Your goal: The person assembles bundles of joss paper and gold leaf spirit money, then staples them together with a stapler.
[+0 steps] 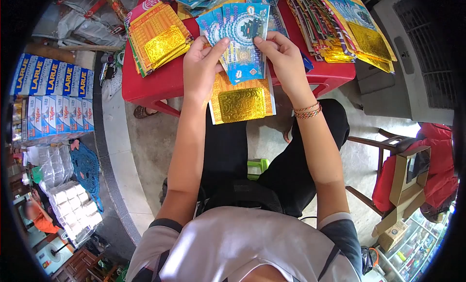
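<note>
Head view: the notes (pixel 241 39) sit fanned btwn both hands, over the near edge of the table (pixel 160 83) and above the lap. The L hand (pixel 204 63) pinches the fan's left side, thumb across the front, fingers curled behind. The R hand (pixel 284 58) grips the right edge, fingertips on the front. Both are closed on the notes, nothing else held.

Room: tight on the far side, w/ more blue paper just beyond the fan. There's free space below and toward the person, past the table edge. Under the fan a foil sheet (pixel 241 101) hangs off that edge, its top hidden by the notes.

Look: the notes are thin rectangular paper, blue & white print, several overlapped, w/ a round emblem on the front one. The foil sheet is orange-yellow paper w/ a crinkly gold rectangle in the middle.

On the table a left pile (pixel 158 36) of similar gold sheets lies apart from the L hand. The right piles (pixel 340 24) crowd the far-right corner, near the R hand. The table is red, smooth, prob. plastic. A thread bracelet (pixel 307 110) is on the R wrist. Printed cartons (pixel 53 80) are stacked far left.
</note>
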`<state>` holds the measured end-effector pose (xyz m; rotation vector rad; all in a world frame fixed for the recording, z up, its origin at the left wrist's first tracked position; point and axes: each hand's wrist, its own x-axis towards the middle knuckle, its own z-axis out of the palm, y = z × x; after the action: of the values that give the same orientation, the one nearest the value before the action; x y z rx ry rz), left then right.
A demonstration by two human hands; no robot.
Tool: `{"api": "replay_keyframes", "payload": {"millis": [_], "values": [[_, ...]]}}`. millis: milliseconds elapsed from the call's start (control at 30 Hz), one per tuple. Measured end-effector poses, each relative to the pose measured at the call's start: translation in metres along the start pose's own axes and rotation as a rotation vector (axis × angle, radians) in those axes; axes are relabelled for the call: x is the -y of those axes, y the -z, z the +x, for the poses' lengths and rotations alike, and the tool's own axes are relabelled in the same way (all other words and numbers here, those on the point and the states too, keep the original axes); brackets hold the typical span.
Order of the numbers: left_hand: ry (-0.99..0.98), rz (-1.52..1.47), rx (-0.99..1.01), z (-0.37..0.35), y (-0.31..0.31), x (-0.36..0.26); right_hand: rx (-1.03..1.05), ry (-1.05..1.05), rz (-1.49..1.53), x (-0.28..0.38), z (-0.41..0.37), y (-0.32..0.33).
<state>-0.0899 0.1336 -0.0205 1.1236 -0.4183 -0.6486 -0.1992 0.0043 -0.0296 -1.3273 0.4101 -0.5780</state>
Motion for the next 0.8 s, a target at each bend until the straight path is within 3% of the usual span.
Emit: {"api": "replay_keyframes", "payload": {"millis": [800], "values": [[-0.042, -0.041, -0.084, -0.0028, -0.0037, 0.005, -0.014, 0.02, -0.013, -0.0017, -0.0017, -0.0011]]}}
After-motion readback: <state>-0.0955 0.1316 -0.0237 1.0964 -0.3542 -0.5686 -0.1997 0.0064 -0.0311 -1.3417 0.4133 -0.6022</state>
